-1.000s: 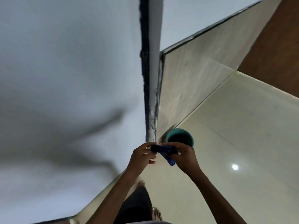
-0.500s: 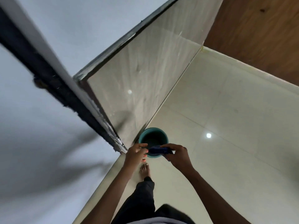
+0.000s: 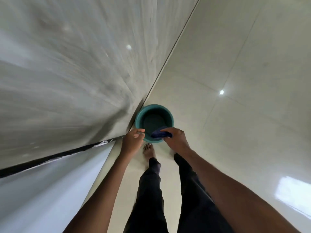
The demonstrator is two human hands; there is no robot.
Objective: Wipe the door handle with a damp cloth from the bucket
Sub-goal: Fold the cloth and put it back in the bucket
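right hand [image 3: 176, 137]: closed around the blue cloth [image 3: 160, 134], which bunches out past the thumb side, held over the near rim of the bucket.
left hand [image 3: 133, 140]: just left of the cloth, fingers curled loosely, nothing in it; not touching the cloth.
bucket [image 3: 170, 113]: teal, on the floor [image 3: 235, 81] right below and ahead of both hands, tight against the wall [image 3: 75, 73] on the left-hand side. Can't tell the water level, interior is dark.
door handle: not in view from here.
foot [image 3: 149, 149]: bare, directly under the hands, close to the bucket base.
risk 1: cloth looks unwrung or only part wrung; if it leaves the bucket soaked, it drips on the glossy tile. Bare feet plus wet tile means slip.
risk 2: one-handed hold on a bunched cloth; a loose grip drops it into the bucket or onto the floor.
risk 3: foot that close can knock the bucket when stepping off, spilling it.
risk 4: frame is motion-blurred, head is swinging; hand placement is less sure.
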